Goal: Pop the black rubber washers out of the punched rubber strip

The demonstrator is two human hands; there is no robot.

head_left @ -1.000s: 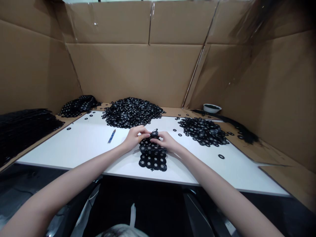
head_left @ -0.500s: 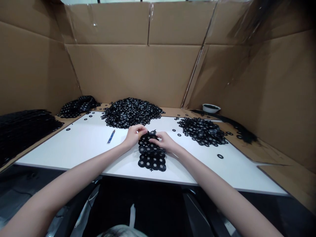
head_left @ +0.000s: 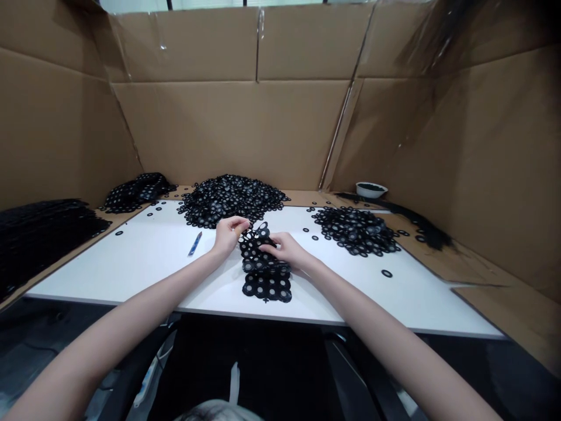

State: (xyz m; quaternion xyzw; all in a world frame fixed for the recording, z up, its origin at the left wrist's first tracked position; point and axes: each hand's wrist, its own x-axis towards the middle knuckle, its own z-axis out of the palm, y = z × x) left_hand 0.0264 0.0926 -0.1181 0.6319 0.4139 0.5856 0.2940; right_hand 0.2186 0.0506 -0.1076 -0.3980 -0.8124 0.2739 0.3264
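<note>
A strip of joined black rings (head_left: 267, 285) lies on the white board in front of me, its lower rows flat and its upper part raised and folded. My left hand (head_left: 230, 235) is closed in a pinch at the strip's top left corner; the small piece between its fingertips is too fine to name. From the right side, my right hand (head_left: 286, 250) grips the upper part, thumb on its face and fingers behind. A ring at the top edge stands tilted between the two hands.
A large heap of black rings (head_left: 232, 199) rises behind my hands, a smaller heap (head_left: 357, 231) to the right. A blue cutter (head_left: 195, 244) lies left. Black strands (head_left: 44, 234), a dark ringed bundle (head_left: 138, 190) and a white bowl (head_left: 371, 190) stand near cardboard walls (head_left: 228, 134).
My left hand has shifted slightly left and up, away from the right hand. The strip's top edge now looks more spread between them. The whole view has moved a little.
</note>
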